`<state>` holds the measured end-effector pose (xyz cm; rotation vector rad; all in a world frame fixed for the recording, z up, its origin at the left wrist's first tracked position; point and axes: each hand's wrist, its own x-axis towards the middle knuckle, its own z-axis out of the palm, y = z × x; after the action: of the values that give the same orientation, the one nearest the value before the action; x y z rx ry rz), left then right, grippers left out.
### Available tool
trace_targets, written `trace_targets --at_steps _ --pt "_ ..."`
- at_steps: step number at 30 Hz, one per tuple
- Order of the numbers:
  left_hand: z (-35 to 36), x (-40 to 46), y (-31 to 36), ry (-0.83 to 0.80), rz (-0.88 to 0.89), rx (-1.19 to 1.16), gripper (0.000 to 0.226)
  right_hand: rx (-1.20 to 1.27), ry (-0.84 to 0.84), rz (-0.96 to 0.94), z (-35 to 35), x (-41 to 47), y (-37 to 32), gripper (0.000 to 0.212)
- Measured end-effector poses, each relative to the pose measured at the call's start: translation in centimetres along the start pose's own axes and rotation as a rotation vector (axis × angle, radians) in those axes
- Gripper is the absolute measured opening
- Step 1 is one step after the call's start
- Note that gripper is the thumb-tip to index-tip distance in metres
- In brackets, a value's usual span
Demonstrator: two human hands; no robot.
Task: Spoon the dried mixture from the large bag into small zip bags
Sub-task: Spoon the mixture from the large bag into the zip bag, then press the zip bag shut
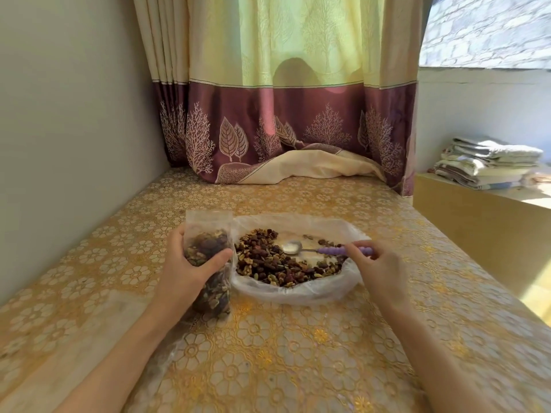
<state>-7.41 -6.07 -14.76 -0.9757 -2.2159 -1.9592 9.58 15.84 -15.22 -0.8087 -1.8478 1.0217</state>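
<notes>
Single head view — looks forward-down, close over table (298, 368).

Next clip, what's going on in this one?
A person is portioning a dried nut-and-fruit mixture at a table with a gold floral cover. The left hand grips a small zip bag, already well filled and standing upright beside the large bag. The right hand pinches the purple handle of a spoon, whose bowl looks empty and sits over the mixture in the opened large bag.

Left hand (190, 263) grips small zip bag (208, 234); right hand (372, 263) holds seemingly empty spoon (293, 247).
</notes>
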Motion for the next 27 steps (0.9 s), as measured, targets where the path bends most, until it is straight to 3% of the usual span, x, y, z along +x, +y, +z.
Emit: trace_targets --at_steps 4,8,10,13,16,21,27 --pt "-0.3 0.6 0.9 -0.045 -0.078 -0.038 0.080 0.012 -0.077 0.060 -0.5 -0.4 0.4 0.016" --pt "-0.9 1.4 2.3 -0.169 -0.129 -0.087 0.075 -0.258 0.095 -0.040 -0.7 -0.9 -0.5 0.016" --pt "-0.7 1.7 3.0 -0.180 -0.113 -0.102 0.082 -0.177 0.138 -0.180 -0.5 -1.8 -1.7 0.008" --pt "0.1 1.9 4.2 -0.163 -0.090 -0.123 0.072 0.018 -0.086 -0.281 0.7 -3.7 -3.3 0.018" --pt "1.1 1.8 4.2 -0.122 -0.091 -0.160 0.085 0.075 -0.336 -0.232 2.9 -5.2 -3.8 0.011" --pt "2.5 0.9 4.1 -0.105 -0.064 -0.181 0.090 0.034 -0.571 -0.142 6.4 -4.9 -5.1 0.068" --pt "1.8 0.7 4.1 -0.367 -0.077 -0.354 0.099 0.232 -0.611 -0.152 6.8 -4.5 -4.6 0.034"
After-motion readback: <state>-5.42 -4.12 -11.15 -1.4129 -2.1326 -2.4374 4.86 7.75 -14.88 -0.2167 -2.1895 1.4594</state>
